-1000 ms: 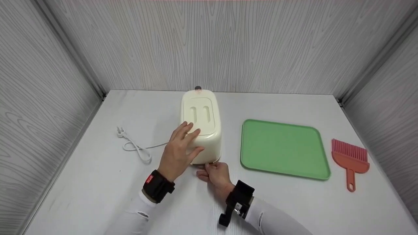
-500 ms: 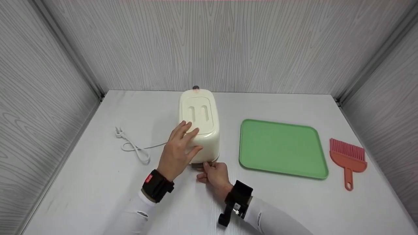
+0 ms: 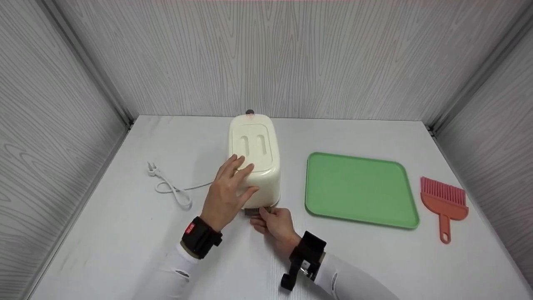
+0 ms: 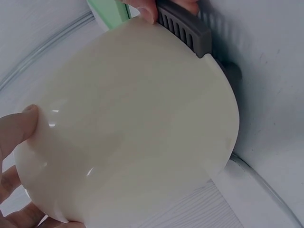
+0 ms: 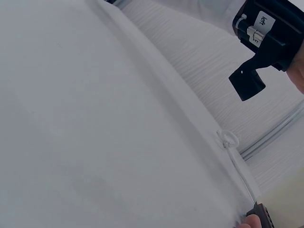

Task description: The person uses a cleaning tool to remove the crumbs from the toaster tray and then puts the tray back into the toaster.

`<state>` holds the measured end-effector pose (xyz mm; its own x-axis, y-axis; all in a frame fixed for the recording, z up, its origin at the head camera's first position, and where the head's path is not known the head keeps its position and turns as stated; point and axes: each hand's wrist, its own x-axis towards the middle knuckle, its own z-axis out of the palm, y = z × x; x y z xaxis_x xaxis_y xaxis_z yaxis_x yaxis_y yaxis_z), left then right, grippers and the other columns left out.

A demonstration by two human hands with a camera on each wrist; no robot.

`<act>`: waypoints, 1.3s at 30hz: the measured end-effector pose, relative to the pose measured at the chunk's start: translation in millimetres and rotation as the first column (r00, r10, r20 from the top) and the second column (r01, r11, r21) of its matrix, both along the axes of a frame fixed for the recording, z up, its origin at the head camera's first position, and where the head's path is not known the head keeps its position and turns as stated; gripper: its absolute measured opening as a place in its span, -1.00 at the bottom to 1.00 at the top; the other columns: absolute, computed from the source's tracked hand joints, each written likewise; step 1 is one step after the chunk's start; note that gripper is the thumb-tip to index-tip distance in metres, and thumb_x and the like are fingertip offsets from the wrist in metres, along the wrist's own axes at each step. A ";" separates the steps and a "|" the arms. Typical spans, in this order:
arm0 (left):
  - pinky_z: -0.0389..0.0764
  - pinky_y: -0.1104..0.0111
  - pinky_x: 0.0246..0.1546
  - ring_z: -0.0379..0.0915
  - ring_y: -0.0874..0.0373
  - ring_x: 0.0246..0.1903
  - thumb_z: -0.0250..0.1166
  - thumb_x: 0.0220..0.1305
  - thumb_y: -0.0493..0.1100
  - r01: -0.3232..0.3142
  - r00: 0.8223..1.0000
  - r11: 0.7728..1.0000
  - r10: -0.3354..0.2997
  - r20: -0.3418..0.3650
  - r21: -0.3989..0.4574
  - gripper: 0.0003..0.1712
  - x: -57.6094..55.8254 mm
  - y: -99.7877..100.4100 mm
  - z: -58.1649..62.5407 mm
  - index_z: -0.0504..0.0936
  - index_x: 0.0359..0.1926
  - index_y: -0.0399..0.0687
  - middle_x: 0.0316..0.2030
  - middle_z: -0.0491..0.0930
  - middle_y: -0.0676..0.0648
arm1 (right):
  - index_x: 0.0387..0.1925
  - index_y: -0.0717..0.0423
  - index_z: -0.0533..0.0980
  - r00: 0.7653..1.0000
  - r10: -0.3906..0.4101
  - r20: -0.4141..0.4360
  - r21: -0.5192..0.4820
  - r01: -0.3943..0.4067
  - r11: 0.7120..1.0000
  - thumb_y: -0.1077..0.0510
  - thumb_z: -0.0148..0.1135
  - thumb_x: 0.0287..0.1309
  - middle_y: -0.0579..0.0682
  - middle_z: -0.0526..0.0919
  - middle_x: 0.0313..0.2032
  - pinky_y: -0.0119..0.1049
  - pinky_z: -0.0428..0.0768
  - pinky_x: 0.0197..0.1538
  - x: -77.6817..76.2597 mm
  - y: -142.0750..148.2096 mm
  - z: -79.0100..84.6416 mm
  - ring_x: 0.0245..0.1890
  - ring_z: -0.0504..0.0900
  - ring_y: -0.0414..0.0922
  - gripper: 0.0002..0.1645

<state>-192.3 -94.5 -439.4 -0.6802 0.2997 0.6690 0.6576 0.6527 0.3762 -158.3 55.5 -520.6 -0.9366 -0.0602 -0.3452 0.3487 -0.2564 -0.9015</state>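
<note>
Cream toaster (image 3: 262, 189) upright on desk (image 3: 125, 229), end-on to the person. Two long recesses in its top; what is inside can't be told. Left hand (image 3: 226, 196): fingers spread, resting on toaster's top near corner, thumb against its near end. Right hand (image 3: 278, 224): thumb and fingers pinching the dark ribbed handle (image 3: 251, 211) low on toaster's near end. Right of toaster, apart: green tray (image 3: 361, 189), lying flat, rim up. Farther right of toaster: red brush (image 3: 444, 204). Left of toaster: white cord (image 3: 183, 196), looped, ending in plug (image 3: 153, 169).
</note>
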 end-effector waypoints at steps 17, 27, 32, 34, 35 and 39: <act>0.35 0.22 0.19 0.16 -0.10 0.26 0.48 -0.03 -0.09 -0.018 1.000 0.999 0.018 -0.009 -0.045 -0.35 -0.5 -1.0 -0.5 0.52 0.12 -0.11 0.17 0.39 -0.23 | -0.13 0.51 0.44 0.994 0.064 0.089 0.022 -0.066 0.998 0.25 0.07 0.28 0.33 0.63 -0.27 -0.15 0.64 -0.15 17.1 9.3 3.8 -0.24 0.67 0.08 -0.69; 0.35 0.21 0.19 0.16 -0.10 0.26 0.48 -0.04 -0.09 -0.012 1.000 0.999 0.012 -0.008 -0.033 -0.36 0.8 -0.6 0.5 0.53 0.12 -0.11 0.17 0.39 -0.23 | 0.00 0.59 0.34 0.990 0.144 0.008 0.099 -0.144 0.985 0.26 0.04 0.30 0.49 0.52 -0.13 0.03 0.57 -0.06 22.7 35.0 20.0 -0.16 0.60 0.25 -0.58; 0.37 0.23 0.18 0.18 -0.11 0.26 0.49 -0.05 -0.10 -0.001 1.000 1.000 0.000 -0.025 -0.025 -0.36 0.4 -0.4 0.2 0.54 0.10 -0.14 0.16 0.40 -0.24 | -0.07 0.50 0.41 0.994 0.098 -0.049 0.171 -0.088 0.981 0.24 0.12 0.26 0.40 0.58 -0.22 -0.06 0.66 -0.24 13.9 41.8 7.4 -0.33 0.66 0.19 -0.64; 0.39 0.24 0.16 0.19 -0.11 0.25 0.49 -0.05 -0.11 0.003 0.999 1.000 -0.004 -0.037 -0.023 -0.37 0.2 -0.6 -0.4 0.54 0.10 -0.15 0.15 0.41 -0.25 | -0.11 0.48 0.44 0.993 0.097 -0.070 0.211 -0.080 0.974 0.24 0.14 0.24 0.38 0.60 -0.28 -0.07 0.67 -0.31 8.6 42.9 5.4 -0.39 0.67 0.19 -0.67; 0.41 0.24 0.15 0.19 -0.11 0.25 0.49 -0.05 -0.11 0.006 0.999 1.000 -0.006 -0.042 -0.021 -0.37 0.2 -0.7 -0.8 0.54 0.10 -0.16 0.14 0.41 -0.25 | -0.14 0.47 0.46 0.991 0.105 -0.082 0.235 -0.083 0.968 0.23 0.15 0.23 0.36 0.61 -0.31 -0.08 0.67 -0.34 5.7 43.4 4.5 -0.42 0.67 0.18 -0.68; 0.42 0.22 0.14 0.19 -0.11 0.24 0.48 -0.04 -0.11 0.004 0.999 1.000 -0.005 -0.045 -0.020 -0.37 0.2 -0.5 -1.0 0.54 0.10 -0.15 0.14 0.41 -0.25 | -0.24 0.43 0.53 0.983 0.150 -0.110 0.313 -0.109 0.944 0.16 0.21 0.20 0.31 0.63 -0.40 -0.11 0.68 -0.41 -5.7 45.6 2.8 -0.49 0.67 0.15 -0.69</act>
